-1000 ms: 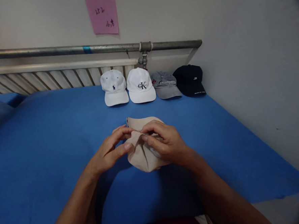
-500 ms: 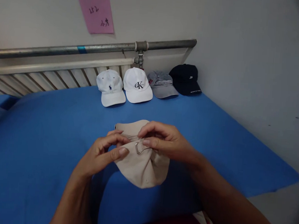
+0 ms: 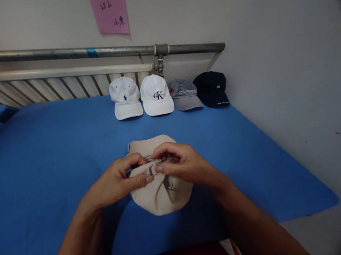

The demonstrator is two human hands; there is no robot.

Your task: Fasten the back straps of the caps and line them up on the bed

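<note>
A beige baseball cap point(image 3: 160, 200) is between my two hands over the blue surface, its brim pointing away from me and its back strap side facing me. My left hand point(image 3: 124, 176) pinches the cap's rim left of the metal buckle point(image 3: 152, 170), thumb outside and fingers inside. At the buckle, my right hand point(image 3: 182, 163) grips the strap between thumb and fingers. The cap's fabric is creased below the right thumb, where a dark gap shows. Part of the strap is hidden by my right fingers.
Along the back stand a white cap with a small horse logo point(image 3: 126, 98), a white cap with letters point(image 3: 157, 96), a grey cap point(image 3: 186, 95) and a black cap point(image 3: 211, 89). Behind them are a radiator point(image 3: 60, 84) and a metal pipe point(image 3: 120, 51). Pink paper point(image 3: 111, 8) hangs above.
Both hands have shifted slightly, the right one a little to the left along the strap. My left fingers have closed further on the rim, and a dark gap now shows in the cap.
</note>
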